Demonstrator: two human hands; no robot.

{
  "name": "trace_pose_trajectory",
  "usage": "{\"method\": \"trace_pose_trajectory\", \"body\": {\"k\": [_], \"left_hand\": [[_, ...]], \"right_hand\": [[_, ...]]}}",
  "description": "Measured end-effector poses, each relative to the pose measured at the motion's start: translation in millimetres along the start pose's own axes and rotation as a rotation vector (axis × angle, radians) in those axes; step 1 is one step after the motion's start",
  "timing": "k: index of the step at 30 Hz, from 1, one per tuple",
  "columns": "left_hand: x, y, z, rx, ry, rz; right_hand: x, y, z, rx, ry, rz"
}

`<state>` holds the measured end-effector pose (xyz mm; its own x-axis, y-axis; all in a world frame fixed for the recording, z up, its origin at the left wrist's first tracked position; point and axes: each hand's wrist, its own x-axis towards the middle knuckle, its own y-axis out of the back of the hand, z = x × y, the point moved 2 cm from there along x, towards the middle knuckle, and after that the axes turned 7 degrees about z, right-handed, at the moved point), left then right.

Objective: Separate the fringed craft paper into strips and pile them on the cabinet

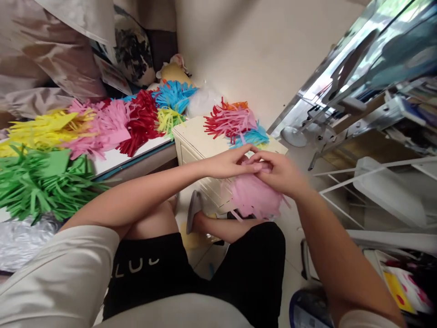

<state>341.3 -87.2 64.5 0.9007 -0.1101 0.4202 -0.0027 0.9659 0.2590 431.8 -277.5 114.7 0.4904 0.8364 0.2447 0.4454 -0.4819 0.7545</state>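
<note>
A pink paper-strip tassel (pixel 256 197) hangs below my hands, its fringe loose and slightly blurred. My left hand (pixel 234 163) reaches in from the left, its fingers closed at the top of the tassel. From the right, my right hand (pixel 282 172) meets it, fingers bent around the same gathered end. The fingertips of both hands touch, and the part of the tassel between them is mostly hidden. Just beyond my hands, a red and pink fringed bunch (pixel 230 119) and a blue one (pixel 252 135) lie on the cream cabinet (pixel 191 132).
Along the white ledge to the left lie fringed bunches in yellow (pixel 44 127), pink (pixel 109 118), red (pixel 143 118), blue (pixel 174 95) and green (pixel 44 182). Clear plastic wrapping (pixel 23 243) sits below them. On the right stands a white metal-framed rack (pixel 341 200).
</note>
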Motion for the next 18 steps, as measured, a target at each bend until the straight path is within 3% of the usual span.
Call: {"method": "trace_pose_trajectory", "body": {"k": [3, 7, 12, 15, 18], "left_hand": [[0.9, -7.4, -11.7, -0.065, 0.110, -0.004], [-0.9, -5.2, -33.6, -0.215, 0.357, -0.112], [-5.0, 7.8, -56.5, -0.261, 0.502, -0.039], [-8.8, 21.4, -67.9, -0.180, 0.551, -0.075], [-12.3, 45.4, -74.5, 0.102, 0.571, -0.191]], "right_hand": [[-0.4, -2.5, -5.4, -0.131, 0.004, 0.000], [-0.3, -10.0, 21.0, -0.030, -0.138, 0.022], [-5.5, -21.6, 69.8, 0.232, -0.405, -0.272], [-4.9, -27.8, 92.8, 0.319, -0.482, -0.263], [2.2, -32.8, 110.4, 0.240, -0.479, -0.163]]}}
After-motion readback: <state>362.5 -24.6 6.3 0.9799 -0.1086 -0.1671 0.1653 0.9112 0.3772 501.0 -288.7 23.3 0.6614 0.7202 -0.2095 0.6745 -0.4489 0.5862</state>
